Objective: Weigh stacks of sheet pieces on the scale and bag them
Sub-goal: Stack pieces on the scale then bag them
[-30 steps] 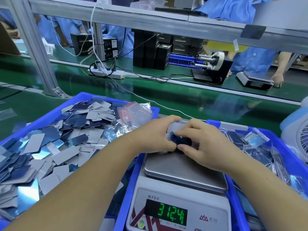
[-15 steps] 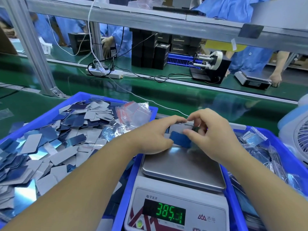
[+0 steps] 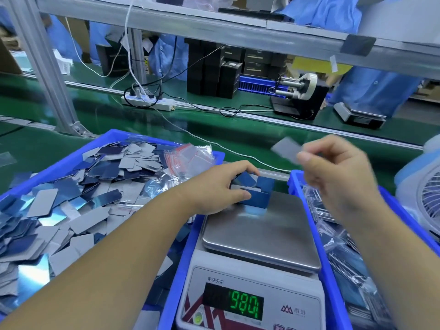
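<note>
A stack of blue and grey sheet pieces (image 3: 258,192) stands at the back left of the scale's steel pan (image 3: 262,236). My left hand (image 3: 215,190) grips that stack from the left, fingers curled over its top and thumb under. My right hand (image 3: 333,177) is raised above the pan's right side and pinches a single grey sheet piece (image 3: 287,148), blurred by motion. The scale's green display (image 3: 244,304) reads 980.
A blue bin (image 3: 71,160) on the left holds several loose sheet pieces (image 3: 83,198) and empty zip bags (image 3: 190,158). Another blue bin (image 3: 390,206) on the right holds filled bags (image 3: 345,265). A white fan (image 3: 426,194) stands at the far right. Green conveyor (image 3: 214,129), power strip, people behind.
My right hand has lifted off the stack up and to the right, taking one grey piece with it. My left hand keeps hold of the stack. The display went from 312 through 385 to 980.
</note>
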`<control>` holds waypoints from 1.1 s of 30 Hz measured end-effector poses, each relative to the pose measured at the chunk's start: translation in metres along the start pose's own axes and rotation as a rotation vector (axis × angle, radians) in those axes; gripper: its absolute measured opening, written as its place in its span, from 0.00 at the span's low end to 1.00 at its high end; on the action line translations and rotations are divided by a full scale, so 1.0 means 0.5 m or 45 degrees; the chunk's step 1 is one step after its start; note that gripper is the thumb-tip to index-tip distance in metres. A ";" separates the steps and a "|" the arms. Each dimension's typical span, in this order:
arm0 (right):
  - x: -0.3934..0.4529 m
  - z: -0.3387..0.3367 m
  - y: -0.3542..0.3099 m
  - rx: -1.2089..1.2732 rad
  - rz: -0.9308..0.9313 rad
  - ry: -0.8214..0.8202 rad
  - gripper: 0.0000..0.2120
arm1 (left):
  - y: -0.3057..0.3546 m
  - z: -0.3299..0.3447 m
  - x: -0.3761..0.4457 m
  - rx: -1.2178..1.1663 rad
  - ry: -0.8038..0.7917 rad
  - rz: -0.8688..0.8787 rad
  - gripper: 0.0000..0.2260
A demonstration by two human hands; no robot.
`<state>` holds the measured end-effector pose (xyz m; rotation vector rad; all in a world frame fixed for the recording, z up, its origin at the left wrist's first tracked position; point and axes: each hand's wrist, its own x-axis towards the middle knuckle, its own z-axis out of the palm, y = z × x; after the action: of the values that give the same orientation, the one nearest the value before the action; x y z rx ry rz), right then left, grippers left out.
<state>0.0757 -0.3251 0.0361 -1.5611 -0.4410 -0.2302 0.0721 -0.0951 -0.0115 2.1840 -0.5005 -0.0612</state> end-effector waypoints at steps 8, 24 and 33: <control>-0.009 0.013 0.043 -0.675 0.176 -0.113 0.11 | 0.001 0.008 0.000 -0.109 0.111 -0.008 0.29; -0.027 0.030 0.044 -0.805 0.122 -0.530 0.22 | 0.019 0.014 0.000 0.231 0.026 0.037 0.27; -0.033 0.041 0.045 -1.016 -0.221 -0.449 0.16 | 0.033 0.032 -0.004 0.104 -0.041 0.088 0.40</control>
<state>0.0677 -0.3066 0.0080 -2.3640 -0.8279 -0.2839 0.0610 -0.1154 -0.0090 2.2465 -0.6058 -0.0396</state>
